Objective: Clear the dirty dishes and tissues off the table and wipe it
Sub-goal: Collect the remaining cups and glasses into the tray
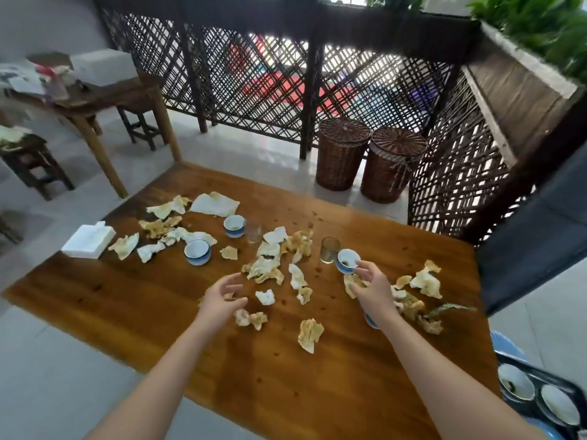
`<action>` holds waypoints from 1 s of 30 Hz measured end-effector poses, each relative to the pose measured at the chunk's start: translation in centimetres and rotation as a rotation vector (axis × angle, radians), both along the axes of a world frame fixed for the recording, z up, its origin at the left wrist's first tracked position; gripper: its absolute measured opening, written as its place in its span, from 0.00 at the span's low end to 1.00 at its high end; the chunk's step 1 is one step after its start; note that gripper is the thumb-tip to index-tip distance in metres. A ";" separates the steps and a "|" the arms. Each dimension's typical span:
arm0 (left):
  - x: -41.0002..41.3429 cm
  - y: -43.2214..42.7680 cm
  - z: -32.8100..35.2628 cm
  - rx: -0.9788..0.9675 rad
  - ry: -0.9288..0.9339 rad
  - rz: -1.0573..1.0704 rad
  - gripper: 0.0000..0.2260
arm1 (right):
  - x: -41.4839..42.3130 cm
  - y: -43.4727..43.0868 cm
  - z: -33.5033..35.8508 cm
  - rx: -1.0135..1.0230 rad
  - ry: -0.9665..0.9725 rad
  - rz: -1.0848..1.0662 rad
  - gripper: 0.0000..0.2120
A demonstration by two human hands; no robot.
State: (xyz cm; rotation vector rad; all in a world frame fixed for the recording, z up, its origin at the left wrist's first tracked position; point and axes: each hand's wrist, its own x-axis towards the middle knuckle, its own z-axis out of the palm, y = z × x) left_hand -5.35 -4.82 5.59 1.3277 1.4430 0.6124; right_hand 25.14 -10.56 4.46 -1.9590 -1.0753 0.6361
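The blue-and-white cup [347, 260] is seen right of centre on the bench [317, 392], just beside a glass tumbler [329, 249], with green dregs left inside. The right hand [373, 289] is held at its near rim, fingers spread wide and closed on nothing; whether the rim is actually touched cannot be told. A crumpled tissue [352, 283] is partly covered by that hand. The left hand [224, 296] is held just above the wood at centre, fingers loosely parted, nothing in it.

The cup is judged light, stiff and breakable, and its glaze may be slick with the wet dregs. It is best pinched across the rim with thumb and fingers and kept upright so nothing is spilled. The tumbler beside it could be knocked over if the hand is swung wide.

Stained tissues [266, 265] are scattered across the middle of the bench. They are soft and almost weightless, and are best gathered by the handful. Two more cups [197, 251] [234, 225] and a second glass [253, 231] are seen toward the left. A white tissue pack [89, 241] is set at the left edge. At lower right, a dark tray [540, 379] with white bowls is partly in frame.
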 end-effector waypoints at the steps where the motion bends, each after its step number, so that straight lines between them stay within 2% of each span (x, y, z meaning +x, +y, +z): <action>1: 0.0 1.5 -0.1 -0.009 0.013 -0.005 0.26 | -0.1 1.4 -0.4 -0.010 0.021 -0.001 0.24; 8: 0.7 10.5 -1.0 -0.017 0.066 -0.085 0.25 | 0.0 9.1 -1.9 -0.071 0.054 -0.011 0.23; 12: 1.4 14.3 -2.1 -0.006 0.097 -0.080 0.25 | 0.5 11.9 -3.1 -0.139 0.028 -0.043 0.25; 20: 3.2 21.9 -5.2 0.149 0.289 -0.225 0.29 | 1.4 16.9 -6.7 -0.370 -0.218 -0.082 0.35; 28: 4.6 27.6 -7.4 0.195 0.446 -0.357 0.39 | 0.4 18.6 -9.6 -0.528 -0.441 -0.153 0.37; 30: 4.8 28.5 -7.9 0.200 0.520 -0.404 0.41 | 0.3 18.6 -9.7 -0.582 -0.513 -0.175 0.35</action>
